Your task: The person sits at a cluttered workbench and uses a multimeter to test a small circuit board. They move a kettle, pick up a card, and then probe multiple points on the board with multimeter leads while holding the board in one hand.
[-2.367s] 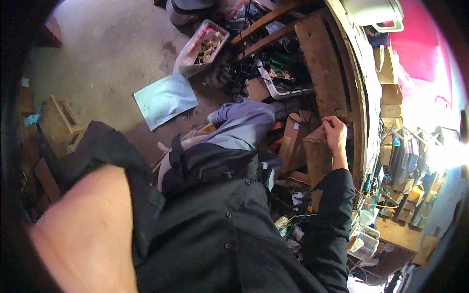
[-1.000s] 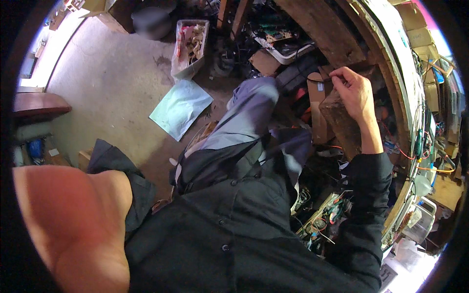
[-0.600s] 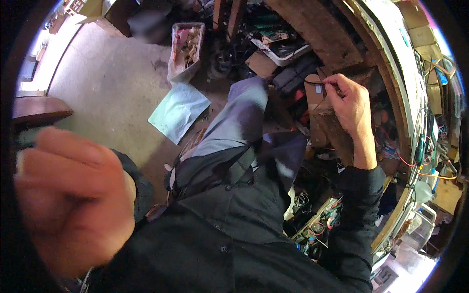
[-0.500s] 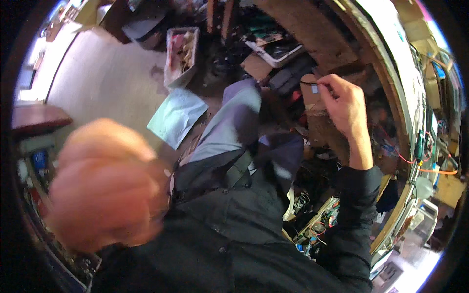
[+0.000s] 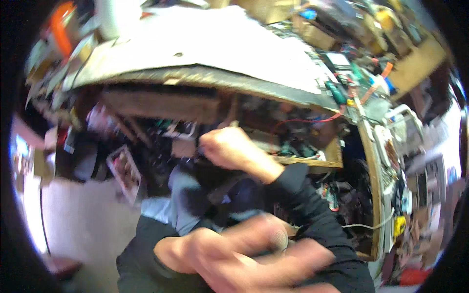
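Observation:
My left hand (image 5: 229, 256) is raised close to the camera at the lower middle, in front of my dark clothing. Its fingers are spread and partly blurred, and nothing shows in its grasp. Farther off, my right hand (image 5: 228, 148) reaches out above my knees, just short of the workbench (image 5: 205, 80). Its fingers are curled closed. Whatever they may hold is hidden by the hand and the blur.
A pale sheet covers the bench top, with a green-handled tool (image 5: 335, 93) and red wires at its right end. A wooden shelf with clutter lies beneath. On the floor at left stands a long white bin (image 5: 123, 171); a pale cloth (image 5: 155, 209) lies beside my leg.
The view has swung up and right, bringing the bench across the top. My left hand has moved from the left side to the lower middle and its fingers have spread. My right hand stays closed.

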Available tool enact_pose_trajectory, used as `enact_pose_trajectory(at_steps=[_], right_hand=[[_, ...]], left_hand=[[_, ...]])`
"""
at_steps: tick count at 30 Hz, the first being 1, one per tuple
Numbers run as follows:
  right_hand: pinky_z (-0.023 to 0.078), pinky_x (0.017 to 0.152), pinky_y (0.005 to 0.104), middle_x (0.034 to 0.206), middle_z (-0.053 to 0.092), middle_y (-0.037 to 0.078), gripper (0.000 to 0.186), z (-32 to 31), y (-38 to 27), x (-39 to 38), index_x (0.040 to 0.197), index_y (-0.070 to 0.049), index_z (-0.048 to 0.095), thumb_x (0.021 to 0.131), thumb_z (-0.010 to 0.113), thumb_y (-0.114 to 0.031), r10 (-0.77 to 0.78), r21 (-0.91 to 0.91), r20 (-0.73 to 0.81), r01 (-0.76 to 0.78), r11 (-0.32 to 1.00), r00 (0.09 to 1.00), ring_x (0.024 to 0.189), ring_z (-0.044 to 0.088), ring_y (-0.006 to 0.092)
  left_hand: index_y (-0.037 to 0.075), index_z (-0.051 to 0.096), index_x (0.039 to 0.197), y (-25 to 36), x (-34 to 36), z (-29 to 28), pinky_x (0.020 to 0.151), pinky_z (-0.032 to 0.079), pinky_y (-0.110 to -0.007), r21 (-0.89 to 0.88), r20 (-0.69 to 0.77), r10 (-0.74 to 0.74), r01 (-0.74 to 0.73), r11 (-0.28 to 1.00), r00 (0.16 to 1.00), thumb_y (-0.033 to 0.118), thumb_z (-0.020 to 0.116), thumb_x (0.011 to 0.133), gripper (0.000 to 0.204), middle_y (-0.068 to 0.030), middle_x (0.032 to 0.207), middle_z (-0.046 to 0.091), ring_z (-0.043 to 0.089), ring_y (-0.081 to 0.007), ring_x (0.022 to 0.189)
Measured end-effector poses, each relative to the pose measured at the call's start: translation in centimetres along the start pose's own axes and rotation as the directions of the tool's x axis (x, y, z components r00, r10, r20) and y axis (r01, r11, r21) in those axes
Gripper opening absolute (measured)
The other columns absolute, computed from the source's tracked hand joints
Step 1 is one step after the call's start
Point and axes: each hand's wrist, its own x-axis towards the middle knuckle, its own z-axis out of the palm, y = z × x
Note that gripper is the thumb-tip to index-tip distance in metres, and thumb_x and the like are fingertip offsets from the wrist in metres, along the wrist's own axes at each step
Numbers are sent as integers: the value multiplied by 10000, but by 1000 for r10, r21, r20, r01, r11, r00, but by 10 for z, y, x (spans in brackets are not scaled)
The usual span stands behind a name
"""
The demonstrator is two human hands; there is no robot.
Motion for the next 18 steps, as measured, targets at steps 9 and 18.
enact_pose_trajectory(at_steps=[9,18], right_hand=[[528,717,354,865,604,37,169,11,1,-17,930,-124,620,943,532,-268,-14,428,-327,161,889,945,810,601,233],[480,851,421,991,616,95,251,31,12,-13,1020,-107,638,840,623,-282,49,308,-166,5,951,985,1049,588,288]], left_hand=[[-11,588,1249,-27,43,137,1025,487,-499,-718,-211,85,-214,662,974,-31,648,815,438,-215,1244,639,603,-402,1193],[-2,628,1194,-39,43,157,956,516,-463,-740,-132,159,-204,641,978,-27,680,782,416,-199,1123,675,647,-394,1071]])
